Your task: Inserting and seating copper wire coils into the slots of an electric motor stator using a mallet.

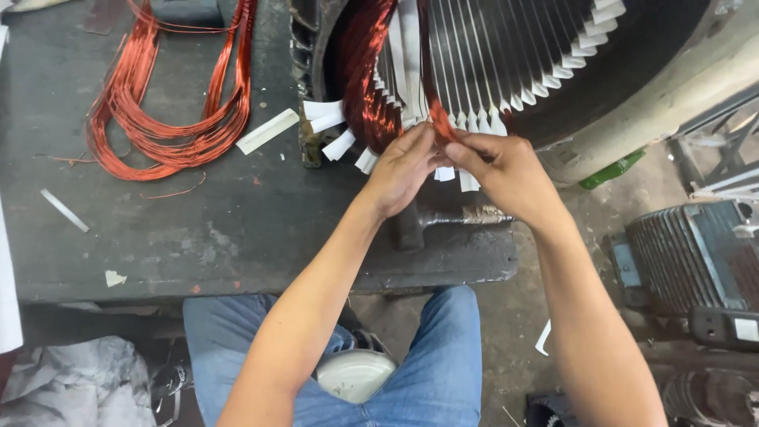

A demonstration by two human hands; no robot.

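Pinching the copper coil (437,119) at the stator (506,55) mouth, your left hand (403,170) and right hand (510,170) were closed tight on it; tugging hard risked scraping enamel on slot edges.

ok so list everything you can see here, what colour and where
motor stator: one, dark slotted core, top centre-right
copper winding: one bundle, reddish, in the stator's left side
insulation strips: many, white, sticking out of the slots
loose wire coil: one, copper, on the table's left
paper strip: one, white, beside the coil
work table: one, dark grey, left half
finned motor housing: one, dark, right on floor
jeans: blue, bottom centre
left hand: pinching wire at the stator's edge
right hand: pinching the same wire
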